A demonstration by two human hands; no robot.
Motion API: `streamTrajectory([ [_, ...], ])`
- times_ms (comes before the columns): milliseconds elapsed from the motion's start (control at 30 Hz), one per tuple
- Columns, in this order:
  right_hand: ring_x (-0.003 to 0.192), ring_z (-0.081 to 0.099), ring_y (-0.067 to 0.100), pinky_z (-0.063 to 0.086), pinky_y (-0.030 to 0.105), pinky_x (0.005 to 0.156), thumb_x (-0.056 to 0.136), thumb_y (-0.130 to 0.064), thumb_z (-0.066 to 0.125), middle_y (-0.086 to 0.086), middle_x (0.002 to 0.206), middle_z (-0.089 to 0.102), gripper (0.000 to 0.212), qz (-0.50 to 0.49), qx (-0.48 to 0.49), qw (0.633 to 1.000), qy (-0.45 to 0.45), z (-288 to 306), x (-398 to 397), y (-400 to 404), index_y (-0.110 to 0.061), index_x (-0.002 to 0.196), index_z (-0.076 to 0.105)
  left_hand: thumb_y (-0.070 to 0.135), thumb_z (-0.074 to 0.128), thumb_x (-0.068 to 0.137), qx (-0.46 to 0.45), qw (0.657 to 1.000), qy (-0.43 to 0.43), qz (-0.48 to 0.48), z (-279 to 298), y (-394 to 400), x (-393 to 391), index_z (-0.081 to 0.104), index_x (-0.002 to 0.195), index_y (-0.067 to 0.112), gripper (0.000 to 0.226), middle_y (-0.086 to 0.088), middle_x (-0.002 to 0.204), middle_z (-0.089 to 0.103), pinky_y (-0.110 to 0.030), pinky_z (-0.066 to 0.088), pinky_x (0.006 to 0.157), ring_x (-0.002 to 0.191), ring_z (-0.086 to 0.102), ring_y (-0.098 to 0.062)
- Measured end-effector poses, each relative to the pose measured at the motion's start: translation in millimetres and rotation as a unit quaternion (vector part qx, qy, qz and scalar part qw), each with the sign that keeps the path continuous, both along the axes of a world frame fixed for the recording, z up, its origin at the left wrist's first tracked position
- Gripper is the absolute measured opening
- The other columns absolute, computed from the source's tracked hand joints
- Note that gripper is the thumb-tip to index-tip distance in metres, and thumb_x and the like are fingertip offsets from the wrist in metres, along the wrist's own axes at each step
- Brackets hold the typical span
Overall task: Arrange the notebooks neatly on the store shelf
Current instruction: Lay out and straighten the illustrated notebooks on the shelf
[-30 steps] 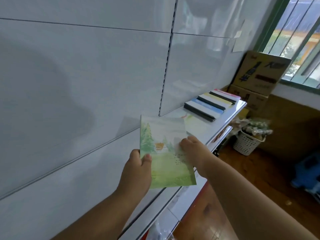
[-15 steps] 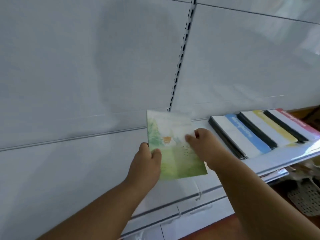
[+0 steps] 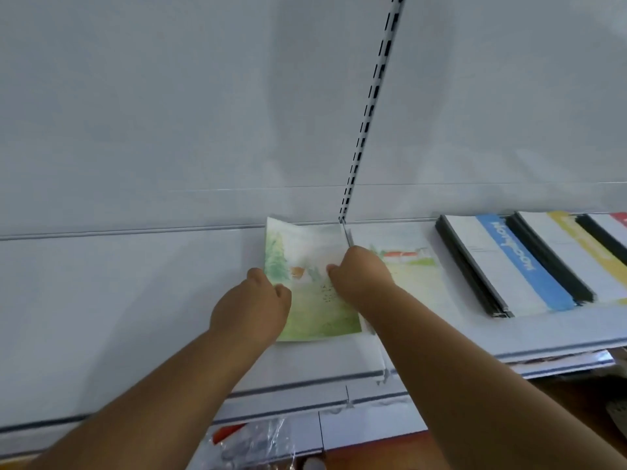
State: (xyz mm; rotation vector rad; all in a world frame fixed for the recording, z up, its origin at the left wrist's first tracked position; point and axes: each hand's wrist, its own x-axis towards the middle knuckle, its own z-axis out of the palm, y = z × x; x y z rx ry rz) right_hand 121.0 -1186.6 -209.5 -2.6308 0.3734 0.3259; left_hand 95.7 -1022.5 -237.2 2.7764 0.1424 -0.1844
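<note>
A thin notebook with a green watercolour landscape cover (image 3: 307, 313) lies low over the white shelf (image 3: 135, 300), its far edge near the back panel. My left hand (image 3: 251, 308) grips its left edge, thumb on top. My right hand (image 3: 361, 274) holds its right side with curled fingers on the cover. A second landscape notebook (image 3: 414, 276) lies flat on the shelf just to the right. Further right, a row of overlapping notebooks with black spines shows blue (image 3: 519, 266), yellow (image 3: 590, 245) and red (image 3: 619, 218) stripes.
A slotted upright (image 3: 369, 106) runs down the white back panel to the shelf behind the held notebook. Below the shelf front edge (image 3: 305, 385) sits a lower shelf with plastic-wrapped goods (image 3: 251, 442). Brown floor shows at the lower right.
The view has turned to face the shelf squarely. Both hands have carried the green notebook forward and down toward the shelf, beside the other landscape notebook.
</note>
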Motion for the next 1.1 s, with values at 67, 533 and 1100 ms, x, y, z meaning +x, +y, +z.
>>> streamTrajectory([
  [67, 0.109, 0.063, 0.031, 0.042, 0.028, 0.076, 0.103, -0.029, 0.049, 0.013, 0.115, 0.065, 0.029, 0.011, -0.027, 1.0, 0.007, -4, 1, 1, -0.003, 0.113, 0.059, 0.038, 0.036, 0.097, 0.009, 1.0, -0.004, -0.001, -1, -2, 0, 0.04, 0.092, 0.01, 0.028, -0.004, 0.071, 0.05, -0.032, 0.038, 0.059, 0.067, 0.051, -0.026],
  [533, 0.107, 0.062, 0.033, 0.042, 0.034, 0.071, 0.097, -0.039, 0.058, 0.011, 0.117, 0.06, 0.045, 0.056, -0.112, 0.99, -0.07, 8, -3, 12, -0.008, 0.127, 0.044, 0.054, 0.049, 0.092, 0.084, 0.994, -0.068, 0.01, 10, 13, -7, 0.033, 0.096, 0.016, 0.041, 0.001, 0.074, 0.051, -0.03, 0.038, 0.054, 0.069, 0.055, -0.025],
  [1100, 0.067, 0.056, 0.008, 0.044, 0.023, 0.059, 0.099, -0.042, 0.052, -0.006, 0.077, 0.061, 0.025, 0.318, 0.274, 0.895, -0.154, 72, -117, 455, -0.02, 0.088, 0.054, 0.043, 0.052, 0.094, -0.016, 0.915, -0.295, 0.276, 80, 410, -213, 0.046, 0.084, 0.027, 0.02, 0.005, 0.059, 0.052, -0.029, 0.039, 0.049, 0.055, 0.051, -0.01],
])
